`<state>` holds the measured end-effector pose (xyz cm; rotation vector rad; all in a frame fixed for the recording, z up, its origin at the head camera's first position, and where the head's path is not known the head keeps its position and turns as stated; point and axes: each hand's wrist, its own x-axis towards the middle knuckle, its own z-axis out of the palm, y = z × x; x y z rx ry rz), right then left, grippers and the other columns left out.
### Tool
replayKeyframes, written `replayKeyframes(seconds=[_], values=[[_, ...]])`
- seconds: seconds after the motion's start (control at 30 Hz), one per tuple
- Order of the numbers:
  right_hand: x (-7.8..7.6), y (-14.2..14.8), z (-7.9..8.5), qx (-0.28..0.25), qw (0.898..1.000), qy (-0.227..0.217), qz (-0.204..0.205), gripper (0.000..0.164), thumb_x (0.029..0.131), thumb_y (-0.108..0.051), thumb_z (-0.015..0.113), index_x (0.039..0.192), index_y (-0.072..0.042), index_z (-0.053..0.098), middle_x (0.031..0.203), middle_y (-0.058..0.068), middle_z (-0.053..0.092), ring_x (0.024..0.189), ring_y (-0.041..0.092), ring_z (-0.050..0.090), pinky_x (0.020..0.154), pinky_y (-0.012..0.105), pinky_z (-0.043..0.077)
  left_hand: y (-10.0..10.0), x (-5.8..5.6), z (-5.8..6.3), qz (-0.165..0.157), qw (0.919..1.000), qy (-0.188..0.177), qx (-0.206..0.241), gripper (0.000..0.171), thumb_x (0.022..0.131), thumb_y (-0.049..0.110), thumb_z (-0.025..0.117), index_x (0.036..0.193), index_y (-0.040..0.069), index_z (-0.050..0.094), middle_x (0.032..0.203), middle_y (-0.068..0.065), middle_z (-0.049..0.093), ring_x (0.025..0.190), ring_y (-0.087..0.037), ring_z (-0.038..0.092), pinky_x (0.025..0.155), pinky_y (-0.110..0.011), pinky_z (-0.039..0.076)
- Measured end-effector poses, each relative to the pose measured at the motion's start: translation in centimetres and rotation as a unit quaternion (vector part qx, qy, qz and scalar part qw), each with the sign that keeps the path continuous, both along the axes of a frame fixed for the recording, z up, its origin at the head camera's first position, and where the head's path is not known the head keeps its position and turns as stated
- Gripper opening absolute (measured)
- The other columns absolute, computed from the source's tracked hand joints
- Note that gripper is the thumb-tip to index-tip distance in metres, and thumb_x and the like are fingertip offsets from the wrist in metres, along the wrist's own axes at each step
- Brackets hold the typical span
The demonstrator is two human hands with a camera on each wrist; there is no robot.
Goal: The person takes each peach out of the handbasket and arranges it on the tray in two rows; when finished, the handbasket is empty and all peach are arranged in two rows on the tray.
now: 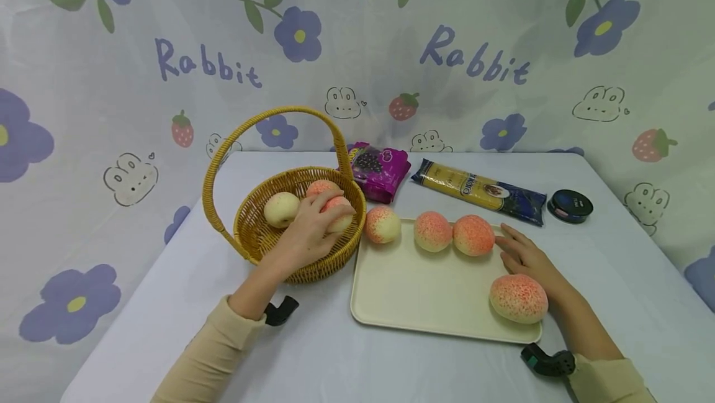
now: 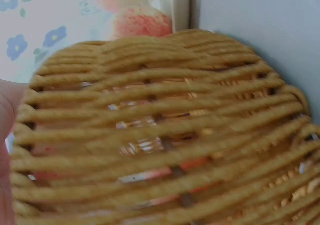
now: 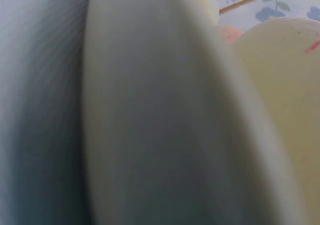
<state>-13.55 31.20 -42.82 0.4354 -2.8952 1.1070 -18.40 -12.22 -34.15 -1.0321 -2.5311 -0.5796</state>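
My left hand (image 1: 306, 234) reaches over the rim of a wicker basket (image 1: 318, 272) and grips a pink-and-cream peach (image 1: 342, 223) inside it. A pale peach (image 1: 281, 210) and another pink one (image 1: 321, 187) lie beside it. In the left wrist view the basket's woven side (image 2: 150, 130) fills most of the picture. My right hand (image 1: 527, 259) rests at the right edge of a cream tray (image 1: 419, 297), fingers extended close to a peach (image 1: 473, 235). A larger peach (image 1: 518, 298) sits at the tray's near right corner; two more peaches (image 1: 432, 231) (image 1: 382, 225) line its back edge.
Behind the basket and tray lie a purple grape-pictured packet (image 1: 380, 170) and a long yellow-and-blue packet (image 1: 480, 190). A round dark container (image 1: 570, 205) stands at the back right. The basket's tall handle (image 1: 290, 109) arches above its bowl.
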Motion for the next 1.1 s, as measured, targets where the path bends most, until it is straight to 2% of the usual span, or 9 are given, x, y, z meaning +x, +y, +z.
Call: replayKeyframes(seconds=[0.33, 0.57, 0.83, 1.1], values=[[0.1, 0.0, -0.1, 0.000, 1.000, 0.005, 0.005, 0.040, 0.094, -0.015, 0.049, 0.128, 0.006, 0.046, 0.146, 0.023, 0.019, 0.129, 0.049, 0.016, 0.093, 0.069, 0.018, 1.1, 0.6, 0.3, -0.024, 0.9995, 0.016, 0.011, 0.042, 0.074, 0.001, 0.071, 0.111, 0.017, 0.060, 0.128, -0.015, 0.044, 0.112, -0.039, 0.039, 0.094, -0.050, 0.034], [0.0, 0.0, -0.1, 0.006, 1.000, 0.013, 0.005, 0.040, 0.093, -0.014, 0.050, 0.127, 0.006, 0.047, 0.145, 0.024, 0.020, 0.129, 0.050, 0.017, 0.092, 0.069, 0.019, 2.3, 1.3, 0.7, -0.047, 0.9980, 0.021, 0.037, 0.042, 0.075, 0.005, 0.071, 0.114, 0.017, 0.059, 0.131, -0.014, 0.043, 0.115, -0.038, 0.038, 0.092, -0.046, 0.039], [0.1, -0.1, -0.1, 0.005, 1.000, 0.007, -0.001, 0.040, 0.094, -0.016, 0.050, 0.127, 0.005, 0.047, 0.146, 0.023, 0.020, 0.129, 0.049, 0.017, 0.093, 0.068, 0.019, 4.2, 1.8, 1.2, -0.070, 0.9960, 0.018, 0.053, 0.045, 0.075, 0.009, 0.073, 0.116, 0.021, 0.057, 0.135, -0.012, 0.040, 0.119, -0.035, 0.036, 0.094, -0.046, 0.038], [0.1, -0.1, 0.0, 0.004, 1.000, 0.010, -0.001, 0.040, 0.094, -0.016, 0.050, 0.128, 0.005, 0.047, 0.146, 0.023, 0.020, 0.129, 0.049, 0.017, 0.093, 0.068, 0.020, 6.7, 2.0, 1.1, -0.093, 0.9927, 0.014, 0.074, 0.043, 0.074, 0.008, 0.074, 0.112, 0.022, 0.059, 0.133, -0.011, 0.041, 0.119, -0.032, 0.037, 0.095, -0.043, 0.036]])
